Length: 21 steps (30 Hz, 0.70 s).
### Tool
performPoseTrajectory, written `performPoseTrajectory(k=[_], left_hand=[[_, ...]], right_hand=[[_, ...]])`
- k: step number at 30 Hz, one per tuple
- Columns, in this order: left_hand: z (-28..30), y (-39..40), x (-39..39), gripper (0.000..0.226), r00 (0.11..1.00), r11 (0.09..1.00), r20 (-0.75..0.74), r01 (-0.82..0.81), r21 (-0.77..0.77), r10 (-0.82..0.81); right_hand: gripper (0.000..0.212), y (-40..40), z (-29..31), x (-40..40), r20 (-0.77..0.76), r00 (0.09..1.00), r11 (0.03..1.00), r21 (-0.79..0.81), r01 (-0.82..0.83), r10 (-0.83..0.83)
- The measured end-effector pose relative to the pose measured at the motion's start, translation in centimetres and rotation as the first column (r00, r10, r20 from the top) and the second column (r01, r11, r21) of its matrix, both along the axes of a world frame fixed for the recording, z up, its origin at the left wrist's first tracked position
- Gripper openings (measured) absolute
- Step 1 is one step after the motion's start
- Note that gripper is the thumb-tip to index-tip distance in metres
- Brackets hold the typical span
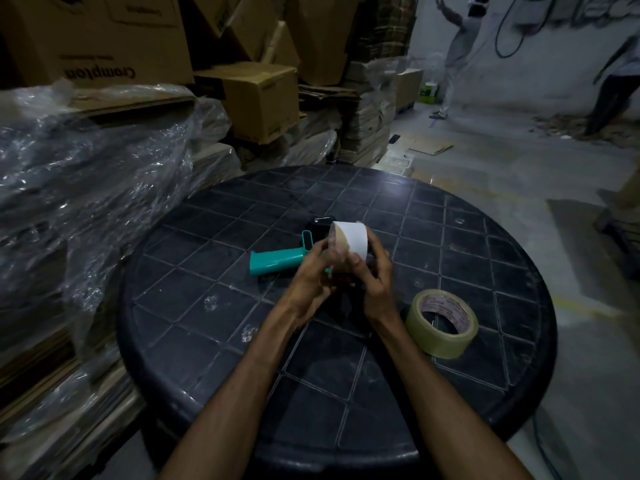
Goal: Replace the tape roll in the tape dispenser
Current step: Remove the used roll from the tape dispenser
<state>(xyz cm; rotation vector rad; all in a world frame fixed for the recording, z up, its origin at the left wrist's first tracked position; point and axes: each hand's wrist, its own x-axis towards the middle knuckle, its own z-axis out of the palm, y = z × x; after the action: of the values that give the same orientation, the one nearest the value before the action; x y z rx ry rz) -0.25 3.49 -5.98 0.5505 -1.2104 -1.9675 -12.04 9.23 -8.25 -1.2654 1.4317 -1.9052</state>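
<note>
Both forearms reach in from the bottom edge over a round dark table (450, 216) with a grid pattern. Left hand (313, 277) and right hand (372, 275) are curled around a white tape roll (349, 241), held up just above the tabletop, right thumb pressed against its outer face (pretty blurry, so I can't tell exactly how the left fingers sit). Right behind the hands lies the teal tape dispenser (277, 260), handle pointing left, its black front end partly hidden by the roll. Off to the right, a second beige tape roll (441, 323) rests on the table, well apart from the dispenser. Cardboard boxes (256, 98) and plastic-wrapped stacks (86, 168) crowd the left side.
</note>
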Motion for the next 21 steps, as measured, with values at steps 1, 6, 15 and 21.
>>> performPoseTrajectory(k=[1, 6, 15, 21], left_hand=[[0.1, 0.2, -0.2, 0.067, 0.999, 0.999, 0.029, -0.024, -0.037, 0.025], [0.8, 0.5, 1.2, 0.087, 0.923, 0.913, 0.1, -0.343, -0.221, 0.372], [2.5, -3.5, 7.6, 0.104, 0.473, 0.574, 0.375, -0.4, -0.715, 0.797], [1.9, -7.0, 10.6, 0.075, 0.417, 0.602, 0.435, -0.524, -0.603, 0.798]], right_hand=[[0.066, 0.1, -0.2, 0.1, -0.016, 1.0, 1.0, 0.013, 0.013, -0.013], [0.059, 0.1, -0.5, 0.5, -0.289, 0.955, 0.996, 0.027, 0.086, -0.074], [0.056, -2.0, -0.3, 3.6, -0.814, 0.578, 0.97, 0.085, 0.226, -0.063], [0.068, -4.5, -0.4, 7.3, -0.892, 0.416, 0.931, 0.289, 0.221, 0.178]])
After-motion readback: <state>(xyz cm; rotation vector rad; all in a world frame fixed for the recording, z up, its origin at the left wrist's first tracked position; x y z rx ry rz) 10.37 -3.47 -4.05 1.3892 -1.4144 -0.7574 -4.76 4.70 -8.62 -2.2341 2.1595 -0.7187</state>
